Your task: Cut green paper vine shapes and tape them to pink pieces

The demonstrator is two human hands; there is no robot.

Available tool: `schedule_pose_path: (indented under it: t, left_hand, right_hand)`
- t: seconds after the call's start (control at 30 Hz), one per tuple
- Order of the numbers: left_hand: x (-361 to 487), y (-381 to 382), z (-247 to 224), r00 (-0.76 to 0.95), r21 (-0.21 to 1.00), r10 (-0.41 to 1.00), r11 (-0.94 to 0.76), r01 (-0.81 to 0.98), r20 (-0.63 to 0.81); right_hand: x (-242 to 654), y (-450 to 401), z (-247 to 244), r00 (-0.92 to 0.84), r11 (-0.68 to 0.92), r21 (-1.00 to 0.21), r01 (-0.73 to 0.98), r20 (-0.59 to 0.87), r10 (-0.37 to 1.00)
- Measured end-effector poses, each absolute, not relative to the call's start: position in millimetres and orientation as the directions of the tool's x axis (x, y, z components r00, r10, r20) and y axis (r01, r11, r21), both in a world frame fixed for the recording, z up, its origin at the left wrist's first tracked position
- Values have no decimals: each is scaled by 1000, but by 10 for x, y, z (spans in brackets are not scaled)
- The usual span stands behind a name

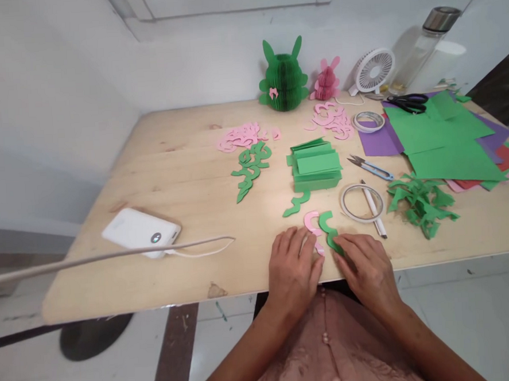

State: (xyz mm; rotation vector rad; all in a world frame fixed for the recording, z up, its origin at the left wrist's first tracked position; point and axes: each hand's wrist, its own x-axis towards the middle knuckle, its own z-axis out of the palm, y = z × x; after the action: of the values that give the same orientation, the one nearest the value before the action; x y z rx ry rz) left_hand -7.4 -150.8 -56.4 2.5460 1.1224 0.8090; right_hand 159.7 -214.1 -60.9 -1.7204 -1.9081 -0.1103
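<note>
My left hand (291, 266) rests at the table's front edge, its fingers curled down over a wavy pink paper cutout (311, 221) whose middle they partly cover. To the right, my right hand (367, 262) has thumb and fingers closed at the lower end of a wavy green paper cutout (327, 225). The two cutouts lie side by side, the green one right of the pink. Just beyond them is another green paper cutout (297, 203), and behind that stands a block of folded green paper (317, 165).
Pink cutouts (242, 136), green cutouts (253, 164) and more pink pieces (332, 119) lie farther back. Rightward are a tape roll (344, 208), marker (374, 212), thread snips (371, 167), green scraps (423, 203) and paper sheets (455, 161). A power bank (131, 229) with cable lies left.
</note>
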Motion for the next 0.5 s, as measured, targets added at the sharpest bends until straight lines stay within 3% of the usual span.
schedule_pose_path:
  t: [0.5]
  left_hand:
    - [-37,-1483,-524,527,445,738,-674,589,421]
  right_hand:
    - [1583,-2140,-599,-1,147,-283,948,459,888]
